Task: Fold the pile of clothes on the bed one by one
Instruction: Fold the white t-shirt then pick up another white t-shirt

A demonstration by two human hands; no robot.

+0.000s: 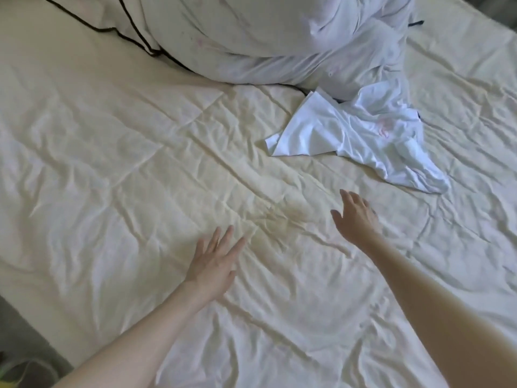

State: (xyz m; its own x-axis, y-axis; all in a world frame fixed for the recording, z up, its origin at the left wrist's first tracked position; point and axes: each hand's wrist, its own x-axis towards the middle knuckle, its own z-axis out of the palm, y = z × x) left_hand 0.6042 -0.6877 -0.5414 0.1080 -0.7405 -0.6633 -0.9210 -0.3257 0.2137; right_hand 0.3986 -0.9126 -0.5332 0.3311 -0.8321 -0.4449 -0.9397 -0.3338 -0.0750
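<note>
A crumpled white garment (361,135) with a faint pink print lies on the cream bed sheet (112,163), right of centre. Behind it rises a big heap of white cloth (279,37) at the top of the view. My left hand (215,261) hovers over the sheet with straight fingers and holds nothing. My right hand (355,217) is stretched forward with spread fingers, empty, a short way below the garment and apart from it.
A cream pillow with dark piping (92,12) lies at the top left. The bed's left edge (33,317) drops to a grey floor, where a greenish object (25,371) sits in the bottom left corner. Wrinkled sheet fills the middle.
</note>
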